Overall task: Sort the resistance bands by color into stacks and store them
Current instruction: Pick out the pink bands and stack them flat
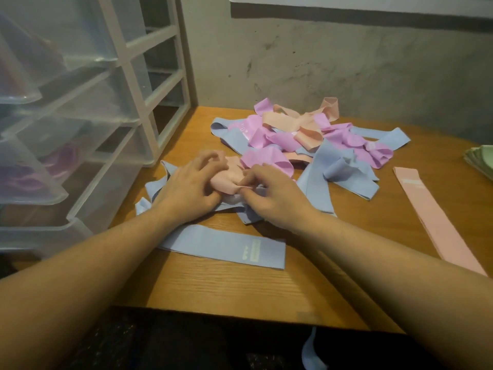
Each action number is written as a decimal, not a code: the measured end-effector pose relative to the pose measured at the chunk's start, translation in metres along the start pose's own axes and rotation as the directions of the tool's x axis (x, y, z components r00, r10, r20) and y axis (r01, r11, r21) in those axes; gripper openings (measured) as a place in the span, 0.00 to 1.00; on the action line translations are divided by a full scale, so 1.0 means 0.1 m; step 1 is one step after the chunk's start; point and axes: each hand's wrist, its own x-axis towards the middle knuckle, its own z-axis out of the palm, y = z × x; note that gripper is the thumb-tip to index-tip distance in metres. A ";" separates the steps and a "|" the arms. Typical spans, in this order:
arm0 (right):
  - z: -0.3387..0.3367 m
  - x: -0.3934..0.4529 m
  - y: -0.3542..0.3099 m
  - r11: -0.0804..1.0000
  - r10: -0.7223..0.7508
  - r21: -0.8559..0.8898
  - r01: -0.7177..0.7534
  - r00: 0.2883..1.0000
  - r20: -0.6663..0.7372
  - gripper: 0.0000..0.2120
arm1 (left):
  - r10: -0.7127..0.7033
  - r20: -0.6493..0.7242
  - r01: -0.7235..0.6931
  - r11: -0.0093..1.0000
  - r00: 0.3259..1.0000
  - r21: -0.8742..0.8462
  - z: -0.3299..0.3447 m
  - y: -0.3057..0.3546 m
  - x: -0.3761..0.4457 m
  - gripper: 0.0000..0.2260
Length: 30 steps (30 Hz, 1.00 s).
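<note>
- Counter (346, 263): wooden, against a grey wall.
- Drawer unit (80, 129): clear plastic, at the counter's left; purple bands show dimly in one drawer.
- Pile (306, 137): tangled blue, purple and peach bands, mid-counter.
- Pink band (437, 217): flat, right of the pile.
- Blue band (226, 247): flat, at the near edge, below the hands.
- Green stack (482, 161): far right edge.
- Peach band (229, 180): bunched at the pile's near side, between both hands.
- Left hand (192, 188): grip curled onto the peach band.
- Right hand (274, 193): grip pinching the peach band's edge.
</note>
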 end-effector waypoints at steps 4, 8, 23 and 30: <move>-0.17 -0.29 0.00 0.994 0.078 0.078 -0.073 0.995 -0.059 0.06 | -0.010 -0.013 0.010 1.000 1.000 0.005 -0.03 0.05 -0.06 0.26; -0.35 -0.60 -0.02 0.966 0.141 0.233 -0.113 0.984 -0.108 0.07 | -0.025 0.029 0.026 1.000 0.999 -0.015 -0.03 0.07 -0.07 0.27; -0.60 -1.24 0.03 0.938 0.325 0.179 -0.298 0.934 -0.148 0.06 | 0.164 0.246 -0.128 0.979 0.955 -0.156 -0.12 0.48 0.02 0.18; -0.67 -1.36 0.10 0.868 0.436 0.356 -0.346 0.875 -0.211 0.04 | 0.072 0.129 -0.031 0.955 0.989 -0.296 -0.17 0.75 0.08 0.07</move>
